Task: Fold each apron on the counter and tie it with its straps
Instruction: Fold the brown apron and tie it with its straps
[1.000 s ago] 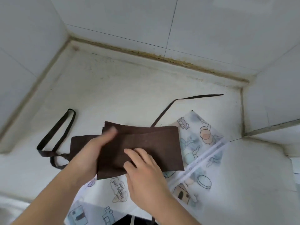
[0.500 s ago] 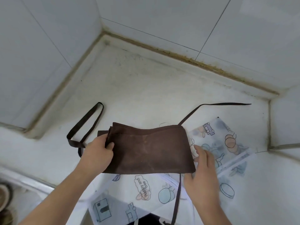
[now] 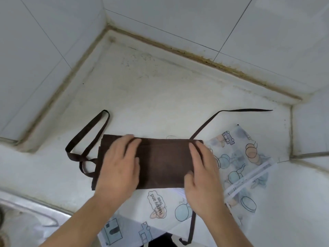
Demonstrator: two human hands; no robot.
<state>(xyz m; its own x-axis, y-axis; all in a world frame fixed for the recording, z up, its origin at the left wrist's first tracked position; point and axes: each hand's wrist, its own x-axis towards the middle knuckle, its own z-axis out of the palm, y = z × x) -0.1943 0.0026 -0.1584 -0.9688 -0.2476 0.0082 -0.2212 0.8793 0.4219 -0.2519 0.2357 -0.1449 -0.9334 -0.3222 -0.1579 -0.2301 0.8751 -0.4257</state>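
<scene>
Head view: both hands lie flat, fingers straight, gripping nothing, pressing the folded brown apron (image 3: 162, 161) on the white counter (image 3: 160, 97). Left hand (image 3: 119, 168) covers its left end, right hand (image 3: 203, 173) its right edge. Its near edge overlaps a printed apron (image 3: 236, 157). A loop strap (image 3: 85, 139) trails left, another strap (image 3: 231, 113) runs far right toward the tiled wall (image 3: 178, 20). Bare counter lies beyond.

L hand (image 3: 119, 167) & R hand (image 3: 202, 172) both palm-down, fingers straight, 2 forearms bare.
</scene>
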